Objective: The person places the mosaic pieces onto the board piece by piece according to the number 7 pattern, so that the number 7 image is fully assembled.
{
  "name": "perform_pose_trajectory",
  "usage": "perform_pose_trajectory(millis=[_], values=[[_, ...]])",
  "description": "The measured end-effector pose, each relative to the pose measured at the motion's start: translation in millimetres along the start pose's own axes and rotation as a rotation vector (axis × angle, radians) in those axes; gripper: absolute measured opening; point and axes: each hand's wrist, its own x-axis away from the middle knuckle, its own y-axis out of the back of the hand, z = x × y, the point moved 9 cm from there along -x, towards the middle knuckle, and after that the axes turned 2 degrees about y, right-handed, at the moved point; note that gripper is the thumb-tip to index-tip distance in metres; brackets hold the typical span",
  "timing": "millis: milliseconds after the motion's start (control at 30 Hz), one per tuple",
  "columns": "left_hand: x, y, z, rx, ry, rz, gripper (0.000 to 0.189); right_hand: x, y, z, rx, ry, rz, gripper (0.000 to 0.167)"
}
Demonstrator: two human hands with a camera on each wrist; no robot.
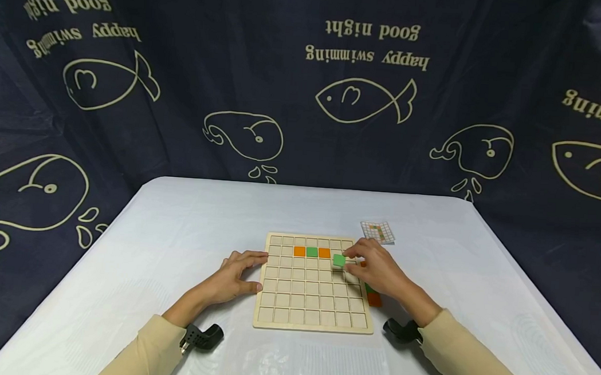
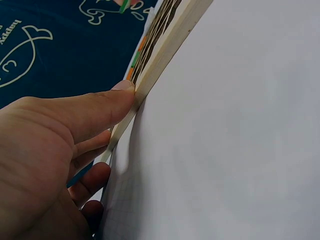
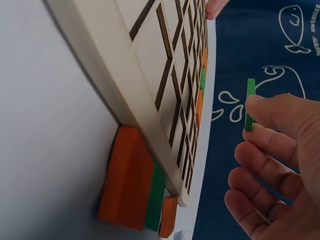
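Observation:
A wooden grid board (image 1: 303, 319) lies flat on the table. In one of its upper rows sit an orange tile (image 1: 299, 251), a green tile (image 1: 312, 252) and another orange tile (image 1: 324, 252). My right hand (image 1: 375, 266) pinches a thin green square tile (image 3: 250, 105) between thumb and index finger, above the board's upper right part. The left hand (image 1: 230, 278) rests against the board's left edge, its thumb (image 2: 107, 107) touching the wooden side and its fingers loosely extended.
Along the board's right side lie more tiles, among them an orange one (image 1: 374, 299) and a green one (image 3: 155, 197), partly hidden by the right hand. A small printed pattern card (image 1: 378, 232) lies beyond the board's upper right corner. Behind the white table (image 1: 200, 216) hangs a dark printed cloth (image 1: 179, 145).

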Motion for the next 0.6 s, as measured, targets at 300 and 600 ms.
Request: perform_pose_trajectory(millis=[300, 600], values=[[0.0, -0.3, 0.3, 0.001, 0.003, 0.0, 0.063, -5.9, -3.2, 2.9, 0.009, 0.013, -0.001, 0.022], [-0.2, -0.4, 0.1, 0.004, 0.011, 0.002, 0.062, -9.6, -7.4, 3.2, 0.023, 0.015, 0.013, 0.023]])
